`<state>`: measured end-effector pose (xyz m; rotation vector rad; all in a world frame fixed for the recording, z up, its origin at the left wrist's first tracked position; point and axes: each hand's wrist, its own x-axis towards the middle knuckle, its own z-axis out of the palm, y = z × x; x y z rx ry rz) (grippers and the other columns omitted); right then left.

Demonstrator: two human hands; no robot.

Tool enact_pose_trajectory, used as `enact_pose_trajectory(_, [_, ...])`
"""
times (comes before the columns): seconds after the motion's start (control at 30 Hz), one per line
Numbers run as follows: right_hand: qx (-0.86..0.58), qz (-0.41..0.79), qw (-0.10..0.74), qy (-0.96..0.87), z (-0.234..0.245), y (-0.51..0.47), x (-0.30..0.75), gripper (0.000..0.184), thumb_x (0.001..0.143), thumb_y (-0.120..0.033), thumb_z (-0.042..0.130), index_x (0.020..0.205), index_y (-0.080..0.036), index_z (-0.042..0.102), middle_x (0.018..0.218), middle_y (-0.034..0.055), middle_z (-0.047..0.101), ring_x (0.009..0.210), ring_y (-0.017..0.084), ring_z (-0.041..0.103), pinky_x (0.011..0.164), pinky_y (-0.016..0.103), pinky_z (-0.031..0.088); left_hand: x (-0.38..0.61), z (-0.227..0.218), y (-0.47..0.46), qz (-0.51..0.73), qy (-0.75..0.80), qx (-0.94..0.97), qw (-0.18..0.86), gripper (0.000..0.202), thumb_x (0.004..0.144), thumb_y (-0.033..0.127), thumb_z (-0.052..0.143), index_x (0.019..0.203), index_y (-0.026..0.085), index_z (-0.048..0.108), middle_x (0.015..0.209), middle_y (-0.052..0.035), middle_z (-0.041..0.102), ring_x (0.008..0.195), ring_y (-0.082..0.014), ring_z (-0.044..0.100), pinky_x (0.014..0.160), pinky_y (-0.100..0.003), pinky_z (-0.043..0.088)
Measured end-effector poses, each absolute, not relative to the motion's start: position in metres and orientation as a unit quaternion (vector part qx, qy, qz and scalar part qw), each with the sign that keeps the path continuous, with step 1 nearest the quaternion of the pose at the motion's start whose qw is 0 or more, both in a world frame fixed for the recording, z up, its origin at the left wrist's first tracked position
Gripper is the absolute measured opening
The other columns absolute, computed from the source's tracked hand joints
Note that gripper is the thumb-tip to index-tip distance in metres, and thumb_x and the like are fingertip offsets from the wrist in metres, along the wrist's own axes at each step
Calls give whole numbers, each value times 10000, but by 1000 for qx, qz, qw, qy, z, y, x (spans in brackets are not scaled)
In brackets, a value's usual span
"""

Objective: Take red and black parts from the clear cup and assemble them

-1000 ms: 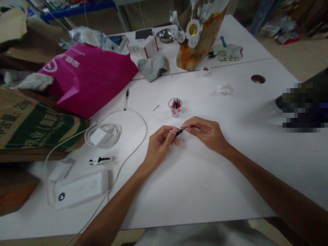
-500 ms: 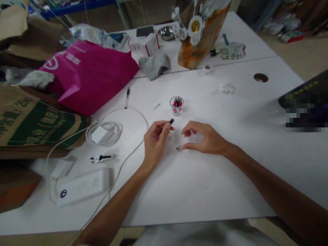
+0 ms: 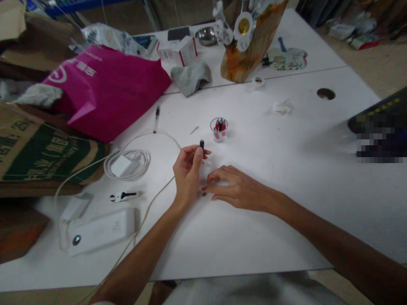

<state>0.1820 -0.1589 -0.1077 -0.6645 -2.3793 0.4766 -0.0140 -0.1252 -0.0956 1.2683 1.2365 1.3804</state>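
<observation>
In the head view, with the picture read as a clock face, a short black piece (image 3: 202, 145) is held in the left hand (image 3: 188, 167). It is pinched tight by the thumb and fingers, and its top is left poking up, almost straight. The right hand (image 3: 229, 186) is held near four o'clock from the left one. Its fingers are loosely bent, with gaps left between them, and nothing is clearly gripped. A tiny dark bit (image 3: 204, 194) is seen by its fingertips, at about five o'clock from the left hand; whether it is being touched cannot be told.

A second ago, the black piece was held slanted, with both hands close together. Now the hands have been moved apart, the black piece has been tipped upright, and the right hand has been brought lower and farther left. The tiny bit was seen by the right thumb half a second ago; now it is seen more toward nine o'clock. So the black piece is minded by one hand alone, and the right hand seems to be kept busy with the tiny bit.

A clear cup (image 3: 225, 134) of red and black bits is set between one and two o'clock from the left hand, and a pen (image 3: 156, 119) is laid at eleven.
</observation>
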Motion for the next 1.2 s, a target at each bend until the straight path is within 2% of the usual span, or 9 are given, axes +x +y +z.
enact_pose_trajectory(0.1, [-220,190,283,-914,-112,-166,175,335,1110,-232,742,1444,-221,778,1448,129,784,1374,272,707,1113,476,601,-14,-94,-125,557,497,508,430,352,1112,554,759,1132,204,735,1089,-81,835,938,-173,747,870,-309,581])
enact_pose_trajectory(0.23, [-187,217,304,-909,-117,-167,173,378,1069,-17,644,1373,-177,801,1353,112,827,1284,241,736,1090,435,632,-15,-98,-122,575,484,492,439,337,1104,546,774,1126,212,738,1092,-79,830,910,-165,716,883,-314,576])
enact_pose_trajectory(0.4, [-187,236,336,-892,-110,-161,179,373,1080,18,530,1234,-165,816,1219,125,837,1161,249,728,1024,434,665,-16,-100,-120,581,476,475,458,353,1071,540,821,1141,207,727,1142,-98,846,941,-172,750,899,-320,594])
enact_pose_trajectory(0.5, [-235,263,396,-848,-103,-158,183,314,1126,-58,549,1226,-201,810,1195,114,829,1130,237,754,1015,427,677,-16,-100,-120,588,469,468,463,389,1035,529,865,1190,205,719,1171,-105,854,957,-176,774,876,-312,605])
enact_pose_trajectory(0.63, [-385,327,525,-685,-98,-142,197,119,1111,-306,745,1218,-285,794,1169,82,807,1100,244,801,1014,449,699,-16,-99,-119,593,462,467,466,464,992,501,917,1293,220,704,1182,-98,859,976,-183,800,872,-312,620])
enact_pose_trajectory(0.8, [-475,288,671,-491,-94,-113,223,348,943,-420,948,1165,-276,722,1128,49,784,1038,222,802,1036,428,706,-15,-99,-121,586,457,482,464,498,995,480,917,1359,229,687,1192,-95,850,964,-184,816,869,-314,630])
enact_pose_trajectory(0.87, [-475,260,686,-485,-96,-106,229,353,921,-411,972,1135,-272,729,1120,48,793,1034,206,787,1033,401,696,-16,-99,-122,581,454,491,464,504,1001,475,914,1379,236,682,1206,-92,845,972,-186,823,875,-314,639])
enact_pose_trajectory(1.03, [-433,230,698,-522,-105,-102,228,317,913,-378,984,1117,-284,761,1071,22,797,965,180,768,888,349,693,-17,-103,-122,575,446,502,467,514,997,465,923,1401,255,683,1235,-81,841,989,-191,838,887,-314,662])
enact_pose_trajectory(1.2, [-418,227,678,-560,-109,-103,229,253,945,-278,938,1151,-300,793,1073,15,791,937,181,757,865,365,682,-18,-104,-121,572,443,508,467,534,992,443,930,1436,280,681,1238,-74,834,997,-200,841,923,-341,680])
